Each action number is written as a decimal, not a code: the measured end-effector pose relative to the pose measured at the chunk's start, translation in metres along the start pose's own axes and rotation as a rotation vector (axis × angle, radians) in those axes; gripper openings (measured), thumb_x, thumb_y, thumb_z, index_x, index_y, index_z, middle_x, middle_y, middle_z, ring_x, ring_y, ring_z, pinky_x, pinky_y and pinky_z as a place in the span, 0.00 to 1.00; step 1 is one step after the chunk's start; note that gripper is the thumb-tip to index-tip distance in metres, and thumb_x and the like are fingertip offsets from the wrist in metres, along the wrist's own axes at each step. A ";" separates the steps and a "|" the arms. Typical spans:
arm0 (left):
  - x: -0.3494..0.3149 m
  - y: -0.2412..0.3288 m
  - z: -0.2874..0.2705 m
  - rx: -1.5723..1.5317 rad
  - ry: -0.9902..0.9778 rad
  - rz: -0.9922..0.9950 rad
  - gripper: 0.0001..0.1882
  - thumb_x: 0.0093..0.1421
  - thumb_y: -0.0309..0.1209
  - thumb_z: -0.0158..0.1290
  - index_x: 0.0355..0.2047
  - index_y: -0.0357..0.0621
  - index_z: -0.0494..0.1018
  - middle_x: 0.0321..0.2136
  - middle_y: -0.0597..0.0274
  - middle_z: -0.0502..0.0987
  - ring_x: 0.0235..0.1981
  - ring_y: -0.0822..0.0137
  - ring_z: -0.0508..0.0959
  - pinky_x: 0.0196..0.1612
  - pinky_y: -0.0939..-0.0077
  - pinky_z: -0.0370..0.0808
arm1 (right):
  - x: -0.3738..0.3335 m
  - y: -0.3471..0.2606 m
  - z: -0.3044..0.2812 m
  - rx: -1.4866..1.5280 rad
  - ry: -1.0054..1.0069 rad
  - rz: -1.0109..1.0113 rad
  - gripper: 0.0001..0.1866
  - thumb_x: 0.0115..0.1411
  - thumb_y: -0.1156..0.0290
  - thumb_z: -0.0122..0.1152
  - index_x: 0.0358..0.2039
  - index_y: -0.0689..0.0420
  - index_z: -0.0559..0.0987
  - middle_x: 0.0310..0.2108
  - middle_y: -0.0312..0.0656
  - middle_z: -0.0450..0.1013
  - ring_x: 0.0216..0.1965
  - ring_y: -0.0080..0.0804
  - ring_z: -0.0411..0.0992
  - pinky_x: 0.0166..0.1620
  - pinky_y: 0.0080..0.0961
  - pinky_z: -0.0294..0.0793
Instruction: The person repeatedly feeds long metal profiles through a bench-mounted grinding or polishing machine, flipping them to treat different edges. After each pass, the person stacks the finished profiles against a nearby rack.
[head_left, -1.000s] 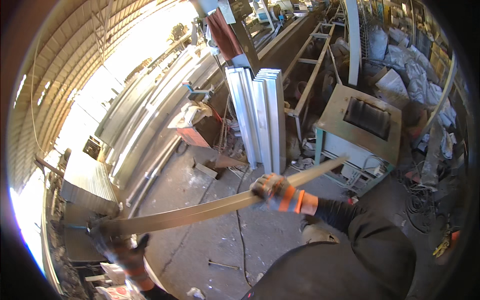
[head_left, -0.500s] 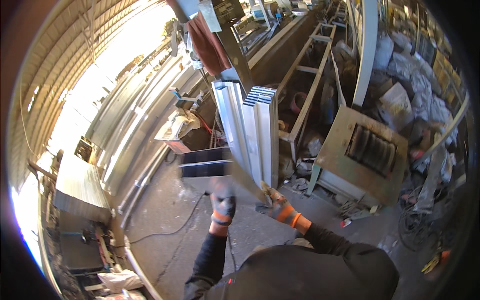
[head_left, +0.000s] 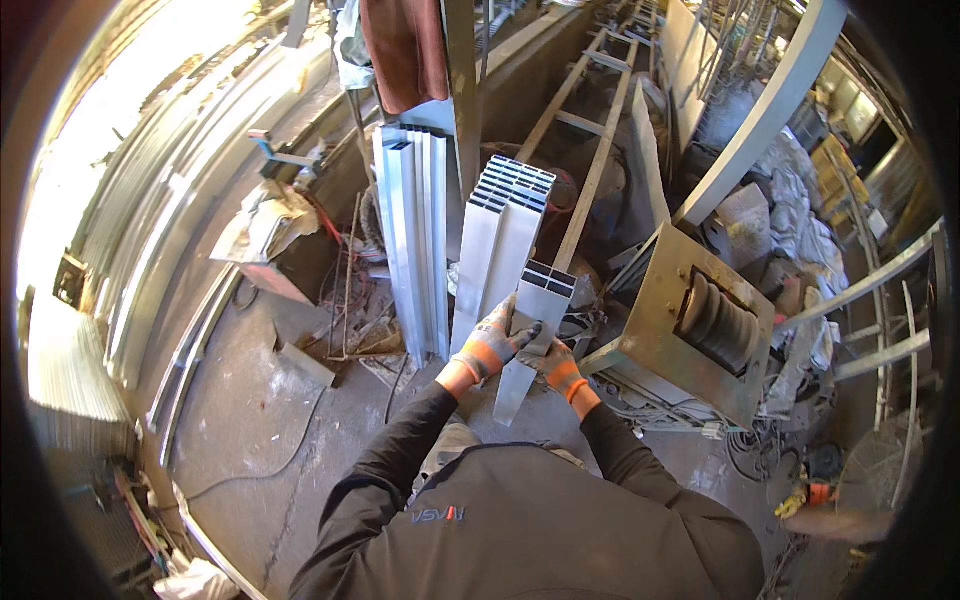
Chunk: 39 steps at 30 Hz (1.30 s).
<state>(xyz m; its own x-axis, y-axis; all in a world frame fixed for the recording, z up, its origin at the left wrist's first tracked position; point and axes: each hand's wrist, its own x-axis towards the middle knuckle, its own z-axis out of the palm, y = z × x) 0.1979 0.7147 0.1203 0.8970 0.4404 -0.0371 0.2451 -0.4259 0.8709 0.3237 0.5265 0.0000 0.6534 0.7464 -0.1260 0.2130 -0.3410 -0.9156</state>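
Note:
Close to the standing stack, both my gloved hands hold an upright aluminium profile (head_left: 545, 292) with a divided hollow end on top. My left hand (head_left: 492, 346) grips its left side near the upper part, fingers against the metal. Lower on the right, my right hand (head_left: 560, 367) is closed around its edge, its fingertips partly hidden. Both gloves are grey and orange. Just beyond stands a bundle of aluminium profiles (head_left: 490, 240) with hollow ends up. To its left, several more silvery profiles (head_left: 415, 240) lean upright against a post.
A metal-topped stand with a ribbed roller (head_left: 718, 322) is at my right. Behind the bundle runs a long ladder-like frame (head_left: 590, 150). Long profiles (head_left: 190, 190) lie at the left, and a cable (head_left: 285, 462) crosses the floor. Another person's gloved hand (head_left: 795, 500) shows at lower right.
The profile in my hands has swung from a slanted position at the left to upright in front of the bundle. My left hand has moved right, closer to my right. The view has shifted.

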 end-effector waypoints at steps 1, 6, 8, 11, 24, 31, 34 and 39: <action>0.026 -0.016 -0.019 0.025 -0.023 -0.014 0.50 0.73 0.50 0.69 0.81 0.27 0.61 0.69 0.31 0.79 0.69 0.44 0.82 0.71 0.57 0.78 | 0.031 -0.002 0.017 -0.054 0.027 0.033 0.36 0.58 0.59 0.90 0.63 0.58 0.85 0.55 0.47 0.90 0.56 0.37 0.88 0.60 0.39 0.86; 0.114 -0.085 -0.060 0.022 -0.109 -0.023 0.48 0.77 0.55 0.60 0.81 0.31 0.60 0.72 0.29 0.75 0.74 0.36 0.75 0.76 0.51 0.73 | 0.139 0.031 0.068 -0.168 0.082 0.237 0.37 0.56 0.63 0.91 0.64 0.59 0.84 0.57 0.45 0.89 0.58 0.37 0.87 0.62 0.38 0.85; 0.148 -0.096 -0.061 0.052 -0.105 -0.007 0.47 0.78 0.56 0.59 0.81 0.31 0.61 0.71 0.28 0.76 0.73 0.35 0.76 0.74 0.49 0.74 | 0.169 0.053 0.074 0.107 0.080 0.237 0.35 0.57 0.68 0.90 0.63 0.60 0.84 0.59 0.44 0.88 0.59 0.36 0.85 0.63 0.37 0.84; 0.185 -0.104 -0.058 0.084 -0.157 -0.052 0.46 0.78 0.56 0.58 0.80 0.31 0.62 0.69 0.28 0.77 0.70 0.33 0.79 0.71 0.48 0.76 | 0.208 0.081 0.073 0.170 0.067 0.266 0.31 0.60 0.72 0.87 0.62 0.61 0.84 0.59 0.44 0.87 0.58 0.37 0.84 0.64 0.36 0.83; 0.251 -0.093 -0.014 0.345 -0.230 -0.055 0.35 0.80 0.60 0.53 0.60 0.36 0.79 0.50 0.30 0.87 0.53 0.32 0.87 0.56 0.42 0.83 | 0.259 0.127 0.046 -1.056 -0.260 -0.452 0.12 0.69 0.62 0.78 0.51 0.49 0.95 0.51 0.44 0.90 0.52 0.47 0.86 0.58 0.40 0.84; 0.236 -0.066 -0.031 0.544 -0.193 -0.171 0.30 0.77 0.57 0.57 0.48 0.36 0.85 0.44 0.34 0.89 0.50 0.33 0.88 0.55 0.43 0.84 | 0.262 0.111 0.050 -0.267 -0.210 0.246 0.19 0.62 0.55 0.81 0.48 0.54 0.93 0.49 0.51 0.90 0.54 0.54 0.86 0.57 0.47 0.85; 0.218 -0.082 -0.061 0.600 -0.094 -0.213 0.22 0.74 0.50 0.62 0.45 0.40 0.85 0.40 0.39 0.90 0.48 0.38 0.89 0.52 0.46 0.84 | 0.260 0.112 0.063 -0.010 -0.100 0.365 0.27 0.58 0.57 0.85 0.56 0.54 0.88 0.51 0.55 0.89 0.56 0.60 0.86 0.59 0.49 0.85; 0.233 -0.160 -0.091 0.059 0.264 -0.146 0.47 0.62 0.30 0.71 0.79 0.37 0.63 0.67 0.34 0.78 0.66 0.37 0.81 0.70 0.54 0.77 | 0.275 0.127 0.097 0.025 0.158 0.439 0.41 0.56 0.61 0.85 0.68 0.56 0.78 0.56 0.58 0.87 0.57 0.64 0.85 0.60 0.48 0.85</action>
<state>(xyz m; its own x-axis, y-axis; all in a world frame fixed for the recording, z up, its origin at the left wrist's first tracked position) 0.3347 0.9569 0.0169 0.7258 0.6874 -0.0245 0.3926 -0.3847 0.8354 0.4602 0.7441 -0.1880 0.7810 0.4374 -0.4458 -0.1253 -0.5896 -0.7979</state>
